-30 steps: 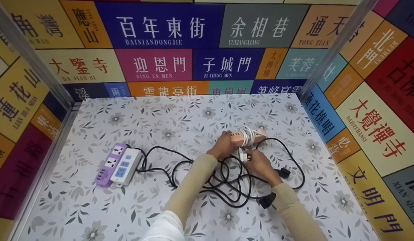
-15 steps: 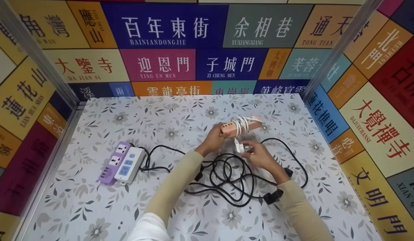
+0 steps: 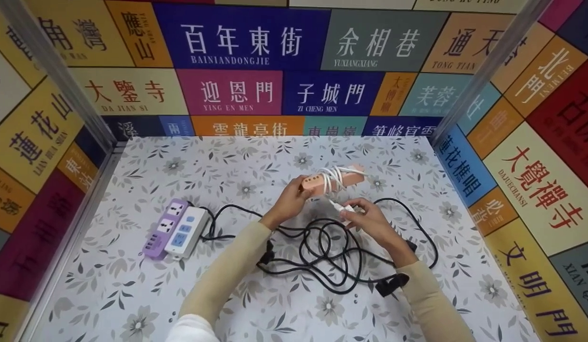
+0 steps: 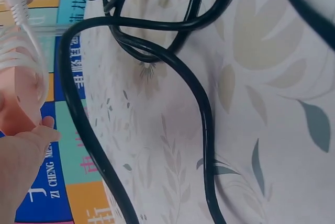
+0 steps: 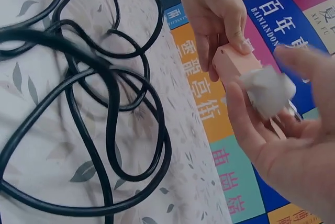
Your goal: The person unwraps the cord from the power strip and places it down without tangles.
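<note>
I'm watching the left hand (image 3: 290, 200) gripping the left end of the peach power strip (image 3: 353, 177), past the black cords (image 4: 208, 145). The right hand (image 3: 370, 221), nearer, is pinching the white plug (image 3: 347, 209), I think; it's looking blurry up close.

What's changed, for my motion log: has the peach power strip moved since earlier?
Yes, the peach power strip moved left and up, relative to the back wall in head view.

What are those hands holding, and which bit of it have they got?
The left hand grips the peach power strip by its left end. The right hand holds the white plug by its body, between thumb and fingers.
</note>
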The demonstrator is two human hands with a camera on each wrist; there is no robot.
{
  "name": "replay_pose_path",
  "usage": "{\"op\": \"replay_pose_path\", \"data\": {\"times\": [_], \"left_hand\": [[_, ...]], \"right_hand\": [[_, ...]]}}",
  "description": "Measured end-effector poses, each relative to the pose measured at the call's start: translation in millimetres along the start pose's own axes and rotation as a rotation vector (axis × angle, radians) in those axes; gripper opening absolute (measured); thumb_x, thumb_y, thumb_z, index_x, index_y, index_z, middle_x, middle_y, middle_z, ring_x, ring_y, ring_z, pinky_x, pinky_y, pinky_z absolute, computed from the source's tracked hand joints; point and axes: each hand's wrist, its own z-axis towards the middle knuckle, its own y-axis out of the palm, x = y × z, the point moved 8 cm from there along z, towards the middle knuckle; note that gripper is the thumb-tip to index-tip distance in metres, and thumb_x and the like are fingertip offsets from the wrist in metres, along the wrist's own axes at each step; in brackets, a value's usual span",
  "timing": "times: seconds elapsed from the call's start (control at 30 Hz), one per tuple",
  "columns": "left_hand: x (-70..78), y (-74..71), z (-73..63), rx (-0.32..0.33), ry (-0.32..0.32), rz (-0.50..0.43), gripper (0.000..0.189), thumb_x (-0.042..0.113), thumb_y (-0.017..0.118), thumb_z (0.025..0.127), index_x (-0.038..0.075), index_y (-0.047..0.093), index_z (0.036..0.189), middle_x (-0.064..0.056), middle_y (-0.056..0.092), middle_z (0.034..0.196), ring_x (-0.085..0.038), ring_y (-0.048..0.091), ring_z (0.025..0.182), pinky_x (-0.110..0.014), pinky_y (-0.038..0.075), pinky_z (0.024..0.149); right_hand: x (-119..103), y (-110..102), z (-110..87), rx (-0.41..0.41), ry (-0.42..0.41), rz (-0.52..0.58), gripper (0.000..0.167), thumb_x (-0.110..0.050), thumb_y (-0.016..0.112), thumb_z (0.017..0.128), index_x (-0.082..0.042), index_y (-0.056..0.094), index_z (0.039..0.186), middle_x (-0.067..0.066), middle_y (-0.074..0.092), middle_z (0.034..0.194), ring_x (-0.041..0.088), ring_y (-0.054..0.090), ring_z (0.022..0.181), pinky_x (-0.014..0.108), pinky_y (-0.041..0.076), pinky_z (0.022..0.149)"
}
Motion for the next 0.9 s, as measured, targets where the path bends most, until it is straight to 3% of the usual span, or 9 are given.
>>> {"op": "replay_pose_path", "data": {"times": [0.17,0.27,0.43,0.6,0.73,0.8,0.9], "left_hand": [[1.1,-12.5,-13.2,0.025,-0.025,-0.053,0.038,0.021,0.048,0.106,0.009,0.048,0.142,-0.015,0.054,0.129,-0.022,0.056,0.116,-0.038,0.052,0.098],[2.4,-20.1,-21.3,0.041,-0.035,-0.079,0.041,0.026,0.047,0.106,0.011,0.046,0.145,-0.015,0.053,0.133,-0.025,0.055,0.122,-0.041,0.052,0.101],[6.0,-29.4,-33.4,0.054,-0.028,-0.104,0.048,0.029,0.047,0.106,0.009,0.042,0.149,-0.018,0.052,0.136,-0.029,0.054,0.127,-0.045,0.049,0.106],[9.2,-36.8,-46.0,0.065,-0.028,-0.178,0.06,0.027,0.048,0.106,0.0,0.028,0.156,-0.023,0.055,0.133,-0.028,0.056,0.119,-0.04,0.049,0.102],[17.1,-39.8,-54.9,0.057,0.004,-0.229,0.059,0.02,0.047,0.106,-0.004,0.026,0.155,-0.027,0.057,0.131,-0.029,0.057,0.116,-0.036,0.05,0.1],[20.2,-41.2,-59.6,0.053,0.013,-0.259,0.058,0.017,0.047,0.106,-0.006,0.026,0.155,-0.027,0.055,0.136,-0.029,0.057,0.12,-0.035,0.05,0.103],[21.5,-44.6,-66.1,0.068,-0.002,-0.285,0.057,0.018,0.048,0.106,-0.003,0.027,0.156,-0.016,0.062,0.112,-0.021,0.059,0.099,-0.028,0.051,0.087]], "right_hand": [[0,-10,-1.2,0.12,-0.01,-0.032,0.047,-0.021,0.074,0.092,0.001,0.057,0.13,0.009,0.06,0.108,0.012,0.069,0.077,0.025,0.057,0.067],[1,-15,-3.1,0.161,-0.023,-0.003,0.049,-0.018,0.075,0.091,0.0,0.055,0.132,0.006,0.052,0.114,0.01,0.067,0.08,0.027,0.059,0.074],[-1,-17,-6.2,0.183,-0.045,0.092,0.049,-0.016,0.075,0.091,-0.003,0.054,0.133,0.002,0.057,0.115,0.011,0.069,0.087,0.033,0.06,0.082],[-2,-20,-3.8,0.202,-0.067,0.134,0.049,-0.018,0.074,0.091,-0.009,0.056,0.136,0.0,0.063,0.098,0.012,0.073,0.091,0.031,0.061,0.083],[-8,-26,0.7,0.236,-0.08,0.186,0.052,-0.016,0.072,0.093,-0.009,0.052,0.142,-0.001,0.063,0.085,0.011,0.073,0.092,0.03,0.061,0.083],[-12,-28,2.6,0.249,-0.08,0.217,0.054,-0.015,0.07,0.095,-0.007,0.049,0.144,0.0,0.067,0.09,0.01,0.072,0.093,0.03,0.061,0.084],[-20,-33,5.7,0.259,-0.085,0.251,0.057,-0.015,0.067,0.096,-0.005,0.043,0.148,0.009,0.068,0.117,0.007,0.071,0.097,0.026,0.059,0.086]]}}
